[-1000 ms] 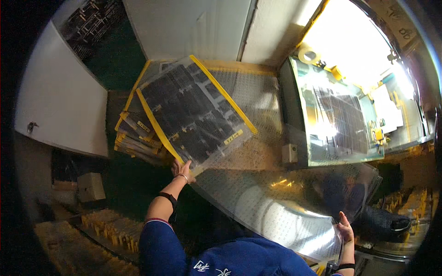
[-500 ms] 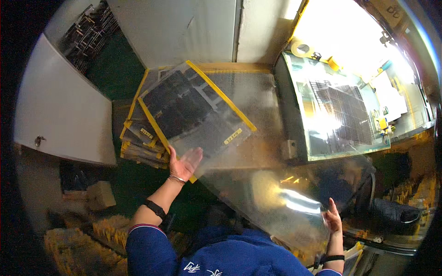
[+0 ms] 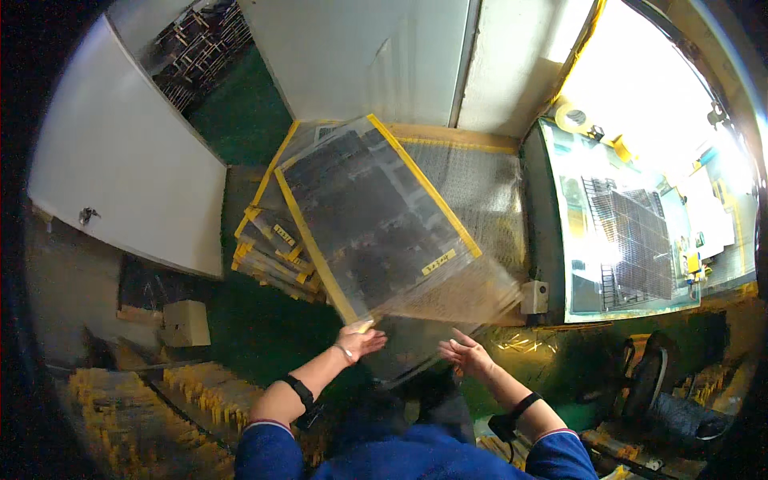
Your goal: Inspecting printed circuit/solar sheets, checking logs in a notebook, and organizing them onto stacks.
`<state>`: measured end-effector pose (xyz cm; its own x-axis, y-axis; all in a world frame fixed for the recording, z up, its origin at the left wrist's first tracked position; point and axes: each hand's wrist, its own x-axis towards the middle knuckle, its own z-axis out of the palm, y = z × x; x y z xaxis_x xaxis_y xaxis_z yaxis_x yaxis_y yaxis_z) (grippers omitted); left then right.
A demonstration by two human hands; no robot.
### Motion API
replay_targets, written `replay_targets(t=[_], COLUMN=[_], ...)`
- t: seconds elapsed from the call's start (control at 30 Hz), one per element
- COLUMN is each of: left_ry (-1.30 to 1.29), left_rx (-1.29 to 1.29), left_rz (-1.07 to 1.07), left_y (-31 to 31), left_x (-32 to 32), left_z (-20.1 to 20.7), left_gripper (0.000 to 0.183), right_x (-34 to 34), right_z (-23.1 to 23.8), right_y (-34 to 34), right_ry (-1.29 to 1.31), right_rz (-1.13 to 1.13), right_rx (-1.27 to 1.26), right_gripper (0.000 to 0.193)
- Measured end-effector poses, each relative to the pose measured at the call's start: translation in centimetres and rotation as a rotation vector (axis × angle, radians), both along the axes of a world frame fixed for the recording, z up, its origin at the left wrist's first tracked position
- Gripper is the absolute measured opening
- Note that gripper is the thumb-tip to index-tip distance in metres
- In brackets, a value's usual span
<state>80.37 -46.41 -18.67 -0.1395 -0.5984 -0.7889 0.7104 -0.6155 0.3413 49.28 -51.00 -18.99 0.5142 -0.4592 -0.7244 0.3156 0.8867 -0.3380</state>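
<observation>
A large film sheet [image 3: 360, 216] with a dark printed area and yellow tape along two edges lies at a slant on a stack of taped sheets [image 3: 276, 260]. Beneath its near right side, a clear plastic sheet [image 3: 424, 332] reaches past the table's front edge toward me. My left hand [image 3: 364, 342] is at the film's near corner, palm turned up and fingers stretched out. By the clear sheet's near right edge, my right hand [image 3: 470, 356] has its fingers extended and apart. Whether either hand touches the plastic is hard to see.
At right stands a bright light table [image 3: 572, 264] bearing a dark grid sheet [image 3: 632, 240] and tape rolls [image 3: 572, 118]. A small white box [image 3: 534, 297] sits beside it. A white cabinet door [image 3: 128, 152] is at left, above a cardboard box [image 3: 186, 323]. Taped sheets line the lower left.
The clear sheet has swung from the lower right to the left, toward the film. My right hand has come in toward my left, which is lower in view. The view has shifted too.
</observation>
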Motion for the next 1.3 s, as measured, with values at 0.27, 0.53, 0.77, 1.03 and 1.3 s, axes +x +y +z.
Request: replay_targets(t=[0.27, 0.53, 0.77, 1.03, 1.3], left_ry=[-0.087, -0.129, -0.746, -1.430, -1.443], left_rx=[0.131, 0.143, 0.254, -0.344, -0.728], left_rz=[-0.195, -0.315, -0.059, -0.477, -0.704], left_y=[4.3, 5.7, 2.4, -0.5, -3.2], left_x=[9.9, 11.6, 6.3, -1.1, -11.1], left_z=[-1.2, -1.3, -4.9, 0.6, 0.1], left_gripper=[0.038, 0.038, 0.022, 0.047, 0.056], right_x=[-6.2, -1.4, 1.9, 10.3, 12.4], right_z=[-4.7, -5.7, -15.0, 0.7, 3.6], right_y=[-4.7, -7.6, -7.4, -6.6, -7.5], right_ry=[0.229, 0.577, 0.273, 0.866, 0.900], right_rz=[-0.229, 0.593, 0.286, 0.601, 0.682], right_rx=[-0.007, -0.360, -0.853, -1.506, -1.272], right_gripper=[0.052, 0.038, 0.060, 0.056, 0.037])
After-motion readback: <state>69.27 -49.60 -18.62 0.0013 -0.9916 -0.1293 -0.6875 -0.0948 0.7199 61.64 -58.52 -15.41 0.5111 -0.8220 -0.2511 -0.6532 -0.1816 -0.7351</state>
